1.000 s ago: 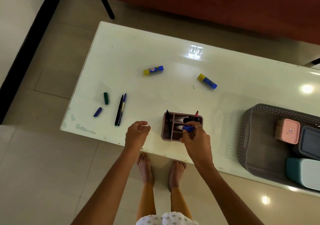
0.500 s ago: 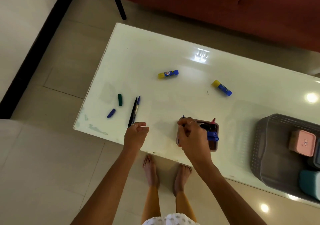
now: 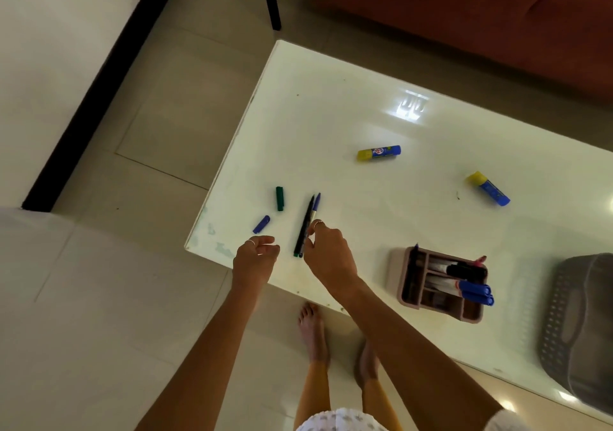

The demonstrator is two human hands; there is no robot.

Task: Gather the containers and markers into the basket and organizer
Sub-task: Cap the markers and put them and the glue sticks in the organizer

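Two uncapped pens (image 3: 306, 223), one black and one blue, lie side by side near the white table's (image 3: 331, 125) front left corner. My right hand (image 3: 326, 253) hovers at their right side, fingers apart and curled, fingertips at the pens; it holds nothing. My left hand (image 3: 255, 258) hangs loosely curled and empty just left of the pens. A green cap (image 3: 280, 198) and a blue cap (image 3: 261, 224) lie further left. The pink organizer (image 3: 438, 308) to the right holds several markers. The grey basket (image 3: 564, 331) sits at the right edge.
Two blue-and-yellow glue sticks lie on the table, one in the middle (image 3: 378, 152) and another further right (image 3: 488, 188). A red sofa (image 3: 447, 6) stands behind the table. My bare feet (image 3: 311, 334) are on the tiled floor below the table's front edge.
My right hand has left the organizer, letting go of the blue marker there, and moved left to the two pens. The view has swung left, pushing the basket to the edge.
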